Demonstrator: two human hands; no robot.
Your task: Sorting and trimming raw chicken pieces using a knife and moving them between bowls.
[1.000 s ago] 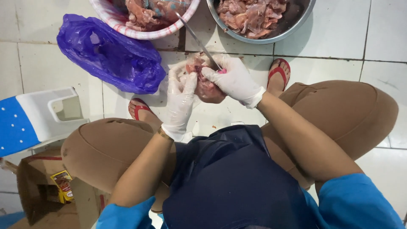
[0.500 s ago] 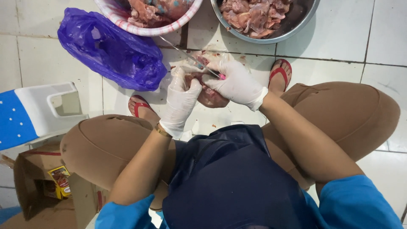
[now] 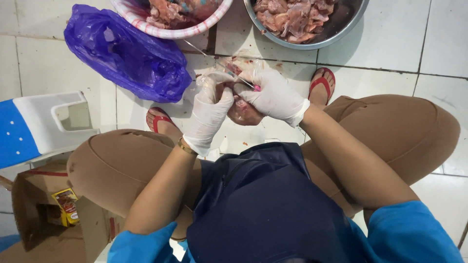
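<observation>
Both my hands wear white gloves and meet over the floor between my knees. My left hand [image 3: 210,109] grips a pink piece of raw meat [image 3: 243,112] from the left. My right hand [image 3: 274,95] holds a thin knife [image 3: 219,62] with a pink handle, its blade pointing up and left toward the bowls, lying across the meat. A clear plastic sheet lies under the meat on the tiles.
A pink-rimmed bowl [image 3: 170,30] and a metal bowl [image 3: 317,41], both with raw meat, stand ahead. A purple plastic bag [image 3: 129,56] lies at the left. A blue-and-white stool [image 3: 34,129] and a cardboard box [image 3: 44,219] are at my left.
The knife blade has tilted lower and further left over the meat. My hands stay together on the piece, shifted slightly.
</observation>
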